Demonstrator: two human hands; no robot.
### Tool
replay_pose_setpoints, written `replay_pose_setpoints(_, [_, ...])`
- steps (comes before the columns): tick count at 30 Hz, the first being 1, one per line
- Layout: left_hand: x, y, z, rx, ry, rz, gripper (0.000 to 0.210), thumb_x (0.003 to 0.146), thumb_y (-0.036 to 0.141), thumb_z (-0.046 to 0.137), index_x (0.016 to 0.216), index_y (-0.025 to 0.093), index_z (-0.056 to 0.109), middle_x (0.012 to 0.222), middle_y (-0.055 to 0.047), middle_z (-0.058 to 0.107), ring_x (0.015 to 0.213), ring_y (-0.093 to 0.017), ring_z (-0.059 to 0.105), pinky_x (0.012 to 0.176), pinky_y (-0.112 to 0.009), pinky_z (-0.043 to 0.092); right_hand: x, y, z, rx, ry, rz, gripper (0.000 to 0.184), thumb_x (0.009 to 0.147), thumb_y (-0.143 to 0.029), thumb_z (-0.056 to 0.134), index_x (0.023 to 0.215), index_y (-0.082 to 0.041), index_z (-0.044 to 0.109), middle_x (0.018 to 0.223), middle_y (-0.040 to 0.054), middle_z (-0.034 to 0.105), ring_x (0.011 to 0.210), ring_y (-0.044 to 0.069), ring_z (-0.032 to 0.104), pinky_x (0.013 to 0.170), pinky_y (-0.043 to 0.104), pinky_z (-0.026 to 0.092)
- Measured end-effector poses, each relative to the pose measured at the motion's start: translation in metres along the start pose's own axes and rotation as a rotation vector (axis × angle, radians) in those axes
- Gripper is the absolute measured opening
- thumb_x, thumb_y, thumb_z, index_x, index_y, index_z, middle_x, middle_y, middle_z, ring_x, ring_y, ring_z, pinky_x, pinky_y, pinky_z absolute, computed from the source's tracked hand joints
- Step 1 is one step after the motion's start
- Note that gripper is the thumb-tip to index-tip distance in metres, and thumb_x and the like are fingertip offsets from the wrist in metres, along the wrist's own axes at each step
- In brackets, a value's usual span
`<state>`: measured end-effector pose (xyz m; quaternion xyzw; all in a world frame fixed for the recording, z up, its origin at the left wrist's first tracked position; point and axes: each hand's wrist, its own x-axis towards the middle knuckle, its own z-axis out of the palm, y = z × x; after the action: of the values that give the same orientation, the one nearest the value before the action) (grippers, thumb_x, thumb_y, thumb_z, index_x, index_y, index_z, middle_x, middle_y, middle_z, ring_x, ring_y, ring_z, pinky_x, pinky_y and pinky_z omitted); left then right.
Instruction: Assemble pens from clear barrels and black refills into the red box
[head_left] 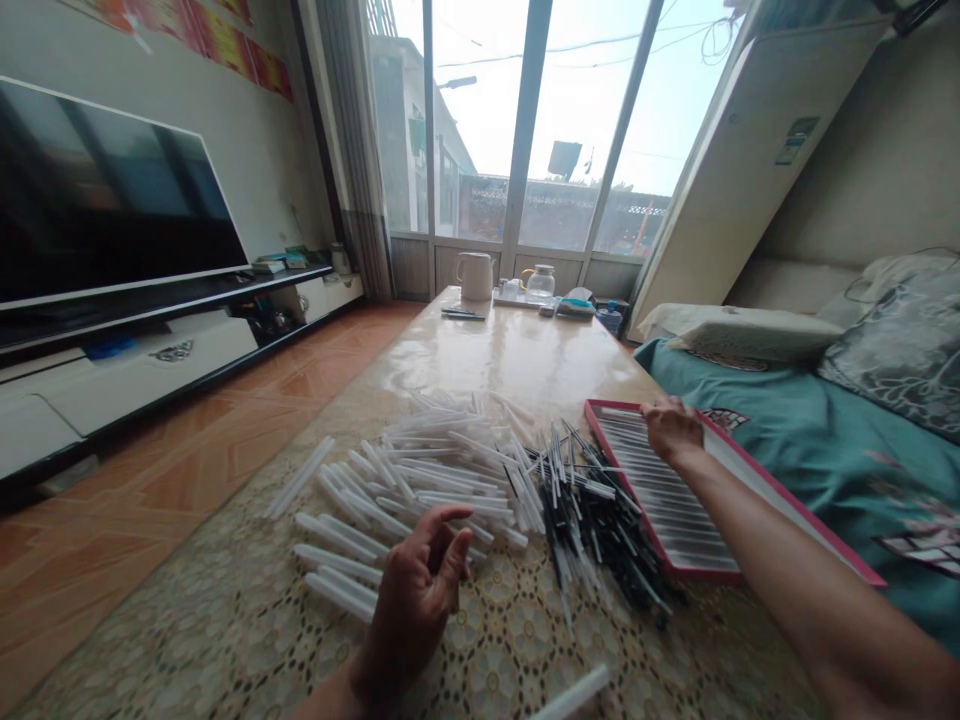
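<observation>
My left hand (424,575) hovers at the near edge of a heap of white translucent plastic tubes (442,470), its fingers loosely curled and thumb apart from the index finger, with nothing visible in it. Over the far end of a shallow red-rimmed tray (810,520), my right hand (673,425) has its fingers closed together and pointing down; what they grip is hidden. Inside the tray, thin whitish tubes (660,490) lie side by side in a row. Between heap and tray sits a pile of slim black sticks (600,520), some with clear or pale parts.
One loose tube (574,695) lies at the table's near edge. The table (502,360) has a patterned cover. At its far end stand a beige jug (475,277) and a glass jar (540,283). A teal-covered seat (750,410) borders the right side, a television (112,200) the left.
</observation>
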<state>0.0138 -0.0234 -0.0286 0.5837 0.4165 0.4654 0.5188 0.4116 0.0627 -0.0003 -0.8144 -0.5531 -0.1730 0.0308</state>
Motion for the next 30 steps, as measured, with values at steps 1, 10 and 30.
replay_pose_setpoints(1, [0.000, 0.000, 0.000, 0.006, 0.006, -0.001, 0.030, 0.078, 0.040, 0.061, 0.100, 0.021, 0.063, 0.052, 0.003, 0.054, 0.036, -0.009, 0.042, 0.035, -0.019, 0.033, 0.004, -0.001, 0.005, -0.014, -0.002, -0.019, 0.030, 0.086, -0.010, 0.040, 0.091, -0.014, 0.069, 0.097, 0.0177, 0.063, 0.101, 0.029, 0.052, 0.080, 0.039, 0.038])
replay_pose_setpoints(10, [0.001, 0.004, -0.002, 0.082, 0.031, 0.012, 0.028, 0.079, 0.040, 0.059, 0.099, 0.022, 0.064, 0.052, 0.003, 0.054, 0.035, -0.009, 0.042, 0.035, -0.019, 0.033, 0.019, -0.009, 0.022, 0.021, 0.015, -0.080, 0.032, 0.089, -0.013, 0.037, 0.092, -0.010, 0.069, 0.096, 0.0200, 0.065, 0.095, 0.029, 0.058, 0.076, 0.037, 0.041])
replay_pose_setpoints(30, [0.005, 0.011, -0.002, -0.076, 0.066, 0.026, 0.026, 0.080, 0.036, 0.058, 0.097, 0.017, 0.060, 0.053, 0.005, 0.053, 0.036, -0.006, 0.043, 0.035, -0.016, 0.033, -0.210, -0.073, -0.107, 0.787, -0.608, -0.741, 0.018, 0.074, -0.007, 0.056, 0.087, -0.020, 0.057, 0.094, 0.0025, 0.057, 0.088, 0.015, 0.052, 0.076, 0.025, 0.042])
